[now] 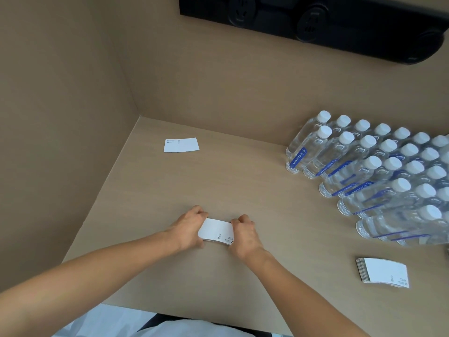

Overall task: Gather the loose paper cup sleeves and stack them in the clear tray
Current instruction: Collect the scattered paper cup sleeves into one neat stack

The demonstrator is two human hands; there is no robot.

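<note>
A small stack of flat white paper cup sleeves [217, 231] rests on the tan table near the middle front. My left hand [188, 226] grips its left end and my right hand [245, 233] grips its right end. One loose white sleeve [181, 144] lies flat far back on the left, near the corner. Another stack of sleeves [384, 272] lies at the front right, well apart from both hands. No clear tray is in view.
Several rows of clear water bottles with white caps [379, 171] crowd the right side of the table. Tan walls [60, 117] close the left and back. A black socket strip [315, 23] is mounted high on the back wall.
</note>
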